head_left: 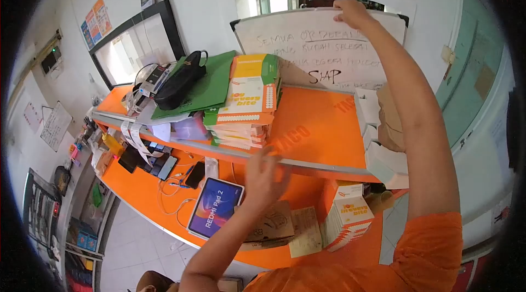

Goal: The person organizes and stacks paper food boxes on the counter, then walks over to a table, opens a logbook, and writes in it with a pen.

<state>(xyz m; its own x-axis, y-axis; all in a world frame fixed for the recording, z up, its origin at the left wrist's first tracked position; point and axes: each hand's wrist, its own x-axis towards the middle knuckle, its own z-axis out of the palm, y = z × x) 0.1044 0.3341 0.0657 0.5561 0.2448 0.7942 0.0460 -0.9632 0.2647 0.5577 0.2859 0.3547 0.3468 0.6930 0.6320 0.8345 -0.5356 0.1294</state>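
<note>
Head view: right arm (408, 72) partly hides whiteboard (318, 48).

Bare orange stretch left on the upper shelf (323, 119), bounded by stacked cartons (245, 97) and white boxes (386, 161); a hand could be passed between. Rear blocked by leaning whiteboard (318, 48), gripped at top edge by right hand (352, 12). Lower counter crowded by tablet (216, 208), brown box (272, 225), second carton stack (350, 212).

Bright light, strong fisheye bending, black corners.
</note>
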